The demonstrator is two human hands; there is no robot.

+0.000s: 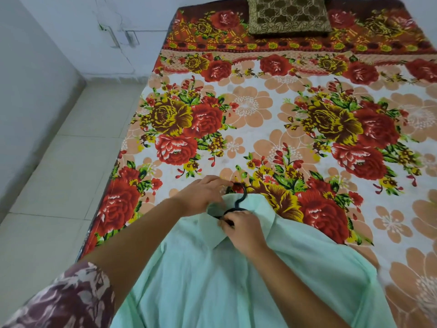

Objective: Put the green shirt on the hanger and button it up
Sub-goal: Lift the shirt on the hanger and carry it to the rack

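A pale green shirt [201, 275] lies on the bed's near edge, collar pointing away from me. A black hanger [241, 197] sits inside it; only its hook and neck stick out above the collar. My left hand [203, 194] holds the left side of the collar beside the hook. My right hand [241, 229] pinches the collar's front at the hanger's neck. My forearms cover part of the shirt's front, so its buttons are hidden.
The bed carries a floral sheet [272, 119] with red and yellow roses. A brown patterned cushion [288, 15] lies at the far end. Pale floor tiles [59, 174] and a white wall [28, 67] run along the left.
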